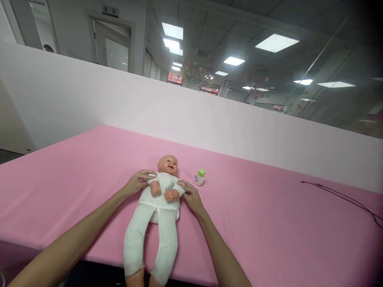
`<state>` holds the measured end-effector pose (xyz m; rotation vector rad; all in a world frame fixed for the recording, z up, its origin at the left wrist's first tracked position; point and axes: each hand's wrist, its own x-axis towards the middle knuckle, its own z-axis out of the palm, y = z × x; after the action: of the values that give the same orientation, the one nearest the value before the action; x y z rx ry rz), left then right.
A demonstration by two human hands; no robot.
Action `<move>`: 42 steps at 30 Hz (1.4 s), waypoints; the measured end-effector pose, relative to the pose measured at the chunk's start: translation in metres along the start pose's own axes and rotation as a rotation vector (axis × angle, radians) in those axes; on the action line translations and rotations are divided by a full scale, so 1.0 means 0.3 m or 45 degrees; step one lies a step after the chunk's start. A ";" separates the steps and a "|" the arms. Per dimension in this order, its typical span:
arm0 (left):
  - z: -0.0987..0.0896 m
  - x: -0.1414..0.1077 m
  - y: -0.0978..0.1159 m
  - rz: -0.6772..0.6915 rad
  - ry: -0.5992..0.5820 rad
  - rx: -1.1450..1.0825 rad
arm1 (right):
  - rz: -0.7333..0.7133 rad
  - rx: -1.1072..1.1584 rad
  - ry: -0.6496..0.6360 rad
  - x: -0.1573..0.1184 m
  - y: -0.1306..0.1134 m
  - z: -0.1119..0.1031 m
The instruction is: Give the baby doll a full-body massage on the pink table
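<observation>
A baby doll (pixel 164 202) in a white top and trousers lies face up on the pink table cover (pixel 254 223), its head toward the wall and its feet toward me. My left hand (pixel 140 181) is at the doll's shoulder on the left, fingers laid over the white sleeve. On the other side, my right hand (pixel 191 195) rests against the opposite upper arm, fingertips on the sleeve. Both hands close in on the doll from its sides; their undersides are hidden. The doll's small hands lie over its belly.
A small white bottle with a green cap (pixel 199 177) stands right of the doll's head. A thin dark cord (pixel 344 196) lies at the far right. A low white wall (pixel 191 115) borders the table's back. The doll's feet reach the front edge.
</observation>
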<state>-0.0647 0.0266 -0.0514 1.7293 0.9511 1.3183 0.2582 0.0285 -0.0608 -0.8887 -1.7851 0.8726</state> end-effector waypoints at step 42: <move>0.010 0.002 -0.023 -0.188 0.563 -0.175 | 0.322 0.263 0.279 0.013 -0.016 -0.004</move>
<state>-0.0625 0.0298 -0.0580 1.2602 1.1750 1.6599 0.2572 0.0296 -0.0548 -1.0449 -1.3869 1.0562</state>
